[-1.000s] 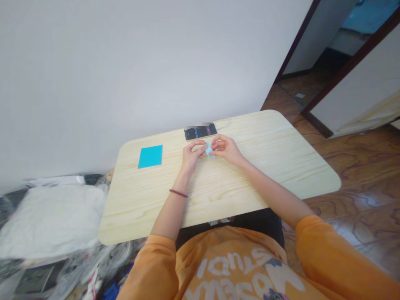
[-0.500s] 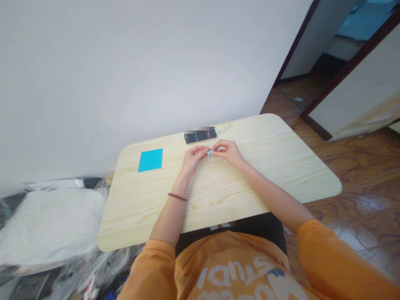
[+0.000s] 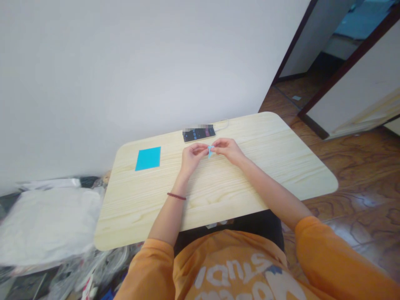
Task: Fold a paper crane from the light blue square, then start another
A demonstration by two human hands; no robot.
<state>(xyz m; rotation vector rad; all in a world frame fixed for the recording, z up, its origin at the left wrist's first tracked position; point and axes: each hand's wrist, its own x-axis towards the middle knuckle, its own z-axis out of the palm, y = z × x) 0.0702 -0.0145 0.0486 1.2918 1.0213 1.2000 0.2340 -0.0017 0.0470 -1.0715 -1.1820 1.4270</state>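
Between my fingertips is a small folded piece of light blue paper [image 3: 210,152], pinched from both sides above the table. My left hand [image 3: 194,156] grips its left side with thumb and fingers closed. From the right, my right hand [image 3: 227,149] pinches it the same way. The folds are too small to make out, and the fingertips hide part of the paper. To the left of my hands, a square stack or sheet of bright blue paper [image 3: 148,158] lies flat.
A phone [image 3: 199,133] with a white cable lies behind my hands, near the wall. The pale wooden table [image 3: 250,179] has rounded corners. White bagged bedding or cloth [image 3: 50,225] and plastic-wrapped items stand at the left. Wooden floor and a doorway are at the right.
The folded paper has turned in my fingers, and a pointed piece of it now hangs lower. Both hands stay pinched on it. The whole view has shifted slightly.
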